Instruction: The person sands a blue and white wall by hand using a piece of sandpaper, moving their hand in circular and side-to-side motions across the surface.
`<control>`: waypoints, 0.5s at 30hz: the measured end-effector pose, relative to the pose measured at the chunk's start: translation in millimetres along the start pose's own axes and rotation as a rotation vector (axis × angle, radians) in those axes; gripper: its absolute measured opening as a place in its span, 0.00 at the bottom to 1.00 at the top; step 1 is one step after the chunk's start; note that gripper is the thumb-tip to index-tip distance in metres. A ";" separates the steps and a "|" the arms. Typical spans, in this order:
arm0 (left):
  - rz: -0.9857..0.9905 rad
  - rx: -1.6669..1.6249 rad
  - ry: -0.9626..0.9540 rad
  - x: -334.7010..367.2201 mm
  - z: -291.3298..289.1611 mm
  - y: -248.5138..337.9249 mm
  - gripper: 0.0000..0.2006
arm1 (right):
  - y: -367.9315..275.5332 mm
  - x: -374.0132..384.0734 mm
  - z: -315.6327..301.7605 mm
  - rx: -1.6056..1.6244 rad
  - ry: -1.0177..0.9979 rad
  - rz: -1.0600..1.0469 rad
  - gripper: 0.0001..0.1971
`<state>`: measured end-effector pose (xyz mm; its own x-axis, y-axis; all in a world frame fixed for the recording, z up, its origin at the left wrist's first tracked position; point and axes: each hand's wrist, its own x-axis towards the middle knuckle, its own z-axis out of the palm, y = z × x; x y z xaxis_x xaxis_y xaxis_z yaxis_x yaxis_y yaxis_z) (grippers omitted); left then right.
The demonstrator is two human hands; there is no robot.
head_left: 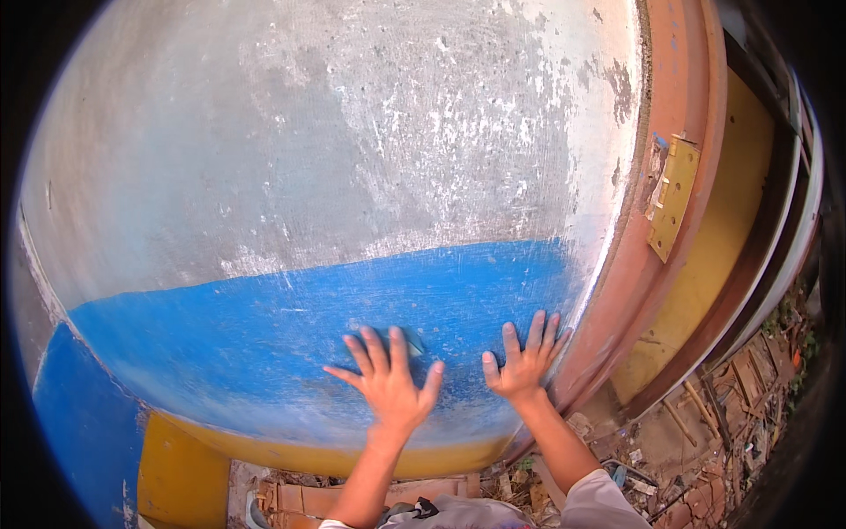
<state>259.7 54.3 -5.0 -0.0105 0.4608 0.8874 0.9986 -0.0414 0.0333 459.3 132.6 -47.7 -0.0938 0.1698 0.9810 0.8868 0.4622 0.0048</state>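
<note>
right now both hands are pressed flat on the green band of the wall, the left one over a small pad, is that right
Not quite: the band is blue, not green. The head view shows both hands flat on it, the left hand over a small pad and the right hand beside the reddish door frame.

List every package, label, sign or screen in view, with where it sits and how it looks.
None in view. The wall is bare: worn grey plaster above, a blue painted band below, and a yellow strip at the base. The left hand presses a small greyish pad, possibly sandpaper, on the blue; the right hand lies flat beside a reddish door frame with a brass hinge.
</note>
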 end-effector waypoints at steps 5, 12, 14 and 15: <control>-0.076 -0.070 -0.021 89.3 -29.3 31.1 0.41 | 10.7 -6.5 -1.2 -0.018 -0.014 0.002 0.30; 0.120 -0.164 -0.033 26.4 -5.2 40.9 0.37 | 3.8 -4.5 -0.4 -0.035 -0.020 0.009 0.30; -0.026 -0.230 -0.018 41.1 -16.0 36.1 0.37 | 3.8 -4.0 -1.2 -0.037 -0.036 0.004 0.29; -0.047 -0.220 -0.031 67.9 -31.4 38.9 0.37 | 3.4 -8.2 1.1 -0.027 -0.041 0.015 0.29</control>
<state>296.2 56.2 71.0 -0.0518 0.4937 0.8681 0.9615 -0.2102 0.1769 462.6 133.7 -56.0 -0.0981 0.2122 0.9723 0.9002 0.4355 -0.0042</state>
